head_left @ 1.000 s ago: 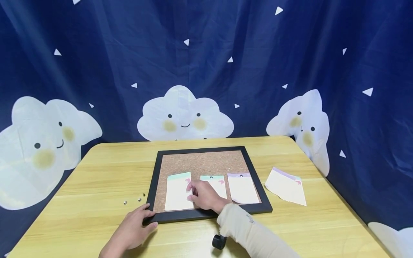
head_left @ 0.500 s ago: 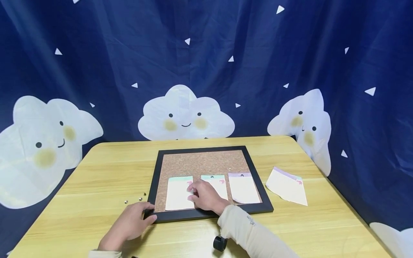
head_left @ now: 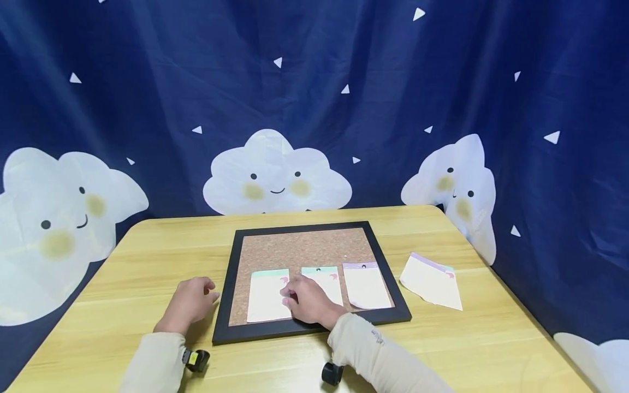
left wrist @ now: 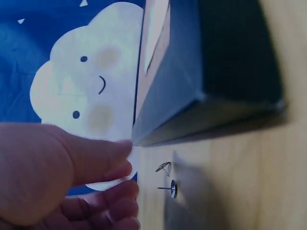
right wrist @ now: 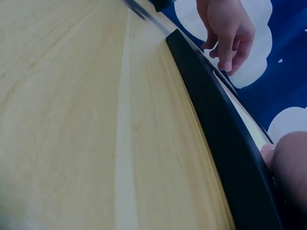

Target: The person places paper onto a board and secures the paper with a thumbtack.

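In the head view a white sheet with a mint-green top strip (head_left: 268, 303) lies at the left of a black-framed cork board (head_left: 300, 243). My right hand (head_left: 310, 299) holds this sheet at its right edge with curled fingers. In the right wrist view, the hand's near part (right wrist: 293, 163) fills the corner and hides most of the contact. My left hand (head_left: 190, 299) is apart from the frame, just left of it, fingers loosely bent. In the left wrist view two metal thumbtacks (left wrist: 173, 189) lie beside its fingertips, untouched.
A second mint-topped sheet (head_left: 328, 286) and a purple-topped sheet (head_left: 367, 289) are each tacked at the top to the board. A loose, bent sheet (head_left: 432, 284) lies on the wooden table (head_left: 491, 338) right of the frame. A dark blue curtain (head_left: 314, 65) hangs behind.
My left hand has let go of the frame's lower left corner and moved left and away from me, toward the thumbtacks. The left sheet's top edge has settled flatter. My right hand stays on it.
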Motion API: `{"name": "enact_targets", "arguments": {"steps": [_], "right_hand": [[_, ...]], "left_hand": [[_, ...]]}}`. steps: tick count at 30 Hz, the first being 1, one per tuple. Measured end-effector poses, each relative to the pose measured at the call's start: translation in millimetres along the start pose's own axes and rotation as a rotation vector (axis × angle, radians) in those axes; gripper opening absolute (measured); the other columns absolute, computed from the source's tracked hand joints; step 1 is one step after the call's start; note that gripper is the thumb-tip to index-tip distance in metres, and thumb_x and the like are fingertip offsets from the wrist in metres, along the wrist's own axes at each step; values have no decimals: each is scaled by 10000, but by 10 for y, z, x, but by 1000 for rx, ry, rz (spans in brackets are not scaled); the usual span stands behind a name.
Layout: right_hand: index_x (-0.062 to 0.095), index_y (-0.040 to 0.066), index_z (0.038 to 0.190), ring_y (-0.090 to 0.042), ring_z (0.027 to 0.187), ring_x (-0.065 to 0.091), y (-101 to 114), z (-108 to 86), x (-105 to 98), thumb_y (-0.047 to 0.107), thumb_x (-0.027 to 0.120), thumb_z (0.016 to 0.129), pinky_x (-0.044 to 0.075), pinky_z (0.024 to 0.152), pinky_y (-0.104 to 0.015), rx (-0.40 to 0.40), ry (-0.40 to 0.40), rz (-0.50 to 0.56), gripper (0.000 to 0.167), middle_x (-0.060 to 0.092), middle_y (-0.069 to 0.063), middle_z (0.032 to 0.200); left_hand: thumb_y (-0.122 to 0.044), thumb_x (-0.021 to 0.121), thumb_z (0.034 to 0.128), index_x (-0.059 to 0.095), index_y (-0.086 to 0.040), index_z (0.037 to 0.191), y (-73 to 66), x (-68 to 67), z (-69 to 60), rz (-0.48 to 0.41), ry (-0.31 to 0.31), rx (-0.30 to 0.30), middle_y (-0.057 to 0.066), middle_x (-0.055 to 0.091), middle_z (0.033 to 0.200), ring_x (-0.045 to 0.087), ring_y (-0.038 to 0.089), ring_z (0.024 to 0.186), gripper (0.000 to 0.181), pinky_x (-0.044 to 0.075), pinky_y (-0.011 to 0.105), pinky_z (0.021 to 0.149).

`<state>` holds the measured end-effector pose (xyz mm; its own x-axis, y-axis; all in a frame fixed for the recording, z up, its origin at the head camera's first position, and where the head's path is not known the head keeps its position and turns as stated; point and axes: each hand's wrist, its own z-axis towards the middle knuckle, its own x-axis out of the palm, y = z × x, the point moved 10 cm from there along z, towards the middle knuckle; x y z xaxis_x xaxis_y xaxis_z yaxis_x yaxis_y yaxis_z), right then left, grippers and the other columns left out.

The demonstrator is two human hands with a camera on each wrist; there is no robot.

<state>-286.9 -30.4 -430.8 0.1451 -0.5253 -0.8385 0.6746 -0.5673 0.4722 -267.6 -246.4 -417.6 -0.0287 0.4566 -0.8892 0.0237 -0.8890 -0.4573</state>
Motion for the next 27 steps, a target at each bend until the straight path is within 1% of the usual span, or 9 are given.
{"name": "enact_targets", "arguments": {"steps": [3,7,12,16,19,23,27], "right_hand": [[724,56,1040,-55,776,508,-18,0,22,118,683,898,468,727,-184,22,30,16,160,611,16,925],[721,59,1063,-48,748,479,-37,-5,25,140,686,895,460,719,-182,45,52,30,190,594,31,917],[718,59,1063,-51,745,478,-36,0,30,144,683,897,463,730,-182,36,53,21,190,592,36,902],[711,60,1079,-53,764,482,-36,-2,37,150,674,904,467,747,-186,27,56,12,200,600,31,920],[708,65,1085,-52,769,483,-41,-6,42,156,672,905,465,741,-185,22,55,0,205,598,31,931],[706,68,1087,-53,771,484,-44,-7,46,162,671,905,465,740,-185,21,53,-11,207,589,32,931],[704,66,1099,-55,784,490,-47,-8,50,165,668,907,474,766,-192,24,56,-16,219,588,29,939]], "left_hand": [[-77,684,883,657,85,969,4,8,48,37,15,2,193,660,906,612,302,794,185,528,457,683],[-52,700,864,662,36,876,5,48,94,63,37,-8,197,662,913,602,300,794,97,526,451,676],[5,688,856,670,36,870,13,83,121,83,55,-31,195,657,907,608,331,824,38,534,457,680],[32,675,858,668,30,838,12,91,135,86,55,-41,154,651,847,599,297,770,22,528,423,632],[44,660,862,651,-1,785,12,92,140,84,50,-36,104,626,787,558,250,705,90,499,377,587],[52,609,857,605,-36,717,29,81,148,58,37,-32,65,558,701,506,226,638,166,438,329,530],[22,581,846,570,-55,721,28,40,177,0,0,-36,54,521,677,494,225,631,148,401,308,519]]}}
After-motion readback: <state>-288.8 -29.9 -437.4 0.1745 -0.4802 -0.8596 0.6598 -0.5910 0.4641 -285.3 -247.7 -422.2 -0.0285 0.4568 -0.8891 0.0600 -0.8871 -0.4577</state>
